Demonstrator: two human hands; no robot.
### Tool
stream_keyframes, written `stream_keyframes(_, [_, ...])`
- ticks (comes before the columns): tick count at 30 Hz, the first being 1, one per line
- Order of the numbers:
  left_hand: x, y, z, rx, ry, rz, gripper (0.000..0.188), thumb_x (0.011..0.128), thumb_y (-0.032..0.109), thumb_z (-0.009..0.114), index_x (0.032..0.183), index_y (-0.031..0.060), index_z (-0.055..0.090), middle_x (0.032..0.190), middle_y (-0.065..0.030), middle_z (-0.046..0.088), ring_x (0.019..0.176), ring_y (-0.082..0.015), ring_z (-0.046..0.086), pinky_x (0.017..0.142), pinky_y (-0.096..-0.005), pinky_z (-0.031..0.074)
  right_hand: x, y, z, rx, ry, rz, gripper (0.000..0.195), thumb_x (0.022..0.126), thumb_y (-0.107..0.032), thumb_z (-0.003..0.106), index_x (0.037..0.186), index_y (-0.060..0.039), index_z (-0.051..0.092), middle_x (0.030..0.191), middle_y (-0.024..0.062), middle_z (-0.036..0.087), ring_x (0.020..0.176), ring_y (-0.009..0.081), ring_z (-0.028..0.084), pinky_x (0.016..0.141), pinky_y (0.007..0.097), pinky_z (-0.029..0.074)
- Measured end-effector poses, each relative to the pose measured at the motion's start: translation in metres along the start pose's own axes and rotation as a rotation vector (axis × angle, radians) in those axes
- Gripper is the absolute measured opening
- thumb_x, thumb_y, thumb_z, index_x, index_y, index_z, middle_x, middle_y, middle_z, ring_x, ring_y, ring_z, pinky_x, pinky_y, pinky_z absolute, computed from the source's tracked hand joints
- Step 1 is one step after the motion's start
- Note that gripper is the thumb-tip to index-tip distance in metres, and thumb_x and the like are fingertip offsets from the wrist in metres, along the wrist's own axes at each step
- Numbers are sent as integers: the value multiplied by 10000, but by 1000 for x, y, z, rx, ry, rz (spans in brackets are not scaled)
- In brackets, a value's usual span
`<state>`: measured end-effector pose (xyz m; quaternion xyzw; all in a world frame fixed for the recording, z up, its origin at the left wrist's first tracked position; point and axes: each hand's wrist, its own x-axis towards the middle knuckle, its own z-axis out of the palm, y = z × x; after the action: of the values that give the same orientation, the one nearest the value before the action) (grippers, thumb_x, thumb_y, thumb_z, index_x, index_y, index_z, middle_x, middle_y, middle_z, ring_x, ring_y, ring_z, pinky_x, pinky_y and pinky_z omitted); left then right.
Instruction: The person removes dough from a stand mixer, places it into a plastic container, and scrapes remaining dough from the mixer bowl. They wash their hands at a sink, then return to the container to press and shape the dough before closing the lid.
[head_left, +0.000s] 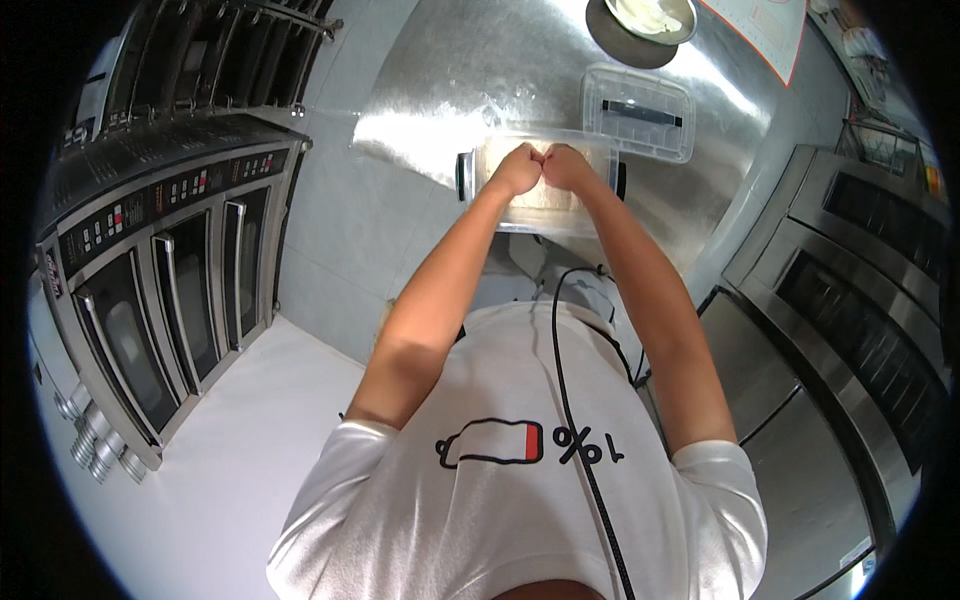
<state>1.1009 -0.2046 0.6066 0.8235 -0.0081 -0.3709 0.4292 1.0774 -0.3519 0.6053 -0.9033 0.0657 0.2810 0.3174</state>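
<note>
A clear plastic storage box (547, 225) with dark side handles stands without its lid at the near edge of a steel table. Pale, floury-looking contents (547, 196) lie inside it; their exact kind cannot be told. My left hand (519, 169) and my right hand (564, 166) meet over the middle of the box, fingers curled in and knuckles together. Whether the fingers pinch some of the contents is hidden. The clear box lid (637, 139), with a dark handle, lies on the table beyond the box to the right.
At the table's (442, 82) far side a metal bowl (671, 34) with a creamy white substance rests on a dark round disc (622, 45). A red-edged sheet (765, 22) lies right of it. Ovens (172, 247) stand left, steel cabinets (795, 420) right. A black cable (559, 322) hangs before my body.
</note>
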Motion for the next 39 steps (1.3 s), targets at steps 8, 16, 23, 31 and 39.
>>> stream_keyframes(8, [-25,2,-1,65,253,13,288,885,124,567,1124,-36,585,1186,-284,601,1080,-440,616,928,-481,502,-42,1,7,133,342,84,338,795,6,582,1130,26,617,1157,279,643,1060,439,624,881,472,513])
stream_keyframes(16, [-67,14,-5,743,36,409,562,918,39,463,1477,-1,423,1540,-203,408,1450,-339,358,1173,-421,326,-82,-25,1,-148,203,-166,678,812,56,543,1469,44,378,1540,286,354,1439,461,324,1183,467,314])
stream_keyframes(23, [-59,18,-7,852,-91,416,654,912,54,470,1549,22,320,1632,-156,283,1516,-285,257,1208,-430,277,-73,-17,3,-360,183,-118,636,869,-43,554,1461,99,368,1555,306,319,1449,445,330,1193,437,303])
stream_keyframes(31, [-63,22,-6,950,-86,45,699,923,119,503,1534,-89,234,1620,-262,234,1489,-343,311,1203,-383,287,-79,-25,-2,-571,103,-66,568,853,-48,565,1361,178,450,1438,366,429,1412,452,377,1183,434,300])
stream_keyframes(39, [-63,42,-20,813,-273,-16,246,853,109,602,1018,17,761,1081,-198,729,1011,-339,710,868,-406,571,-89,-31,-29,-283,-118,-10,194,805,-51,620,942,62,698,1079,293,682,1028,434,667,862,478,548])
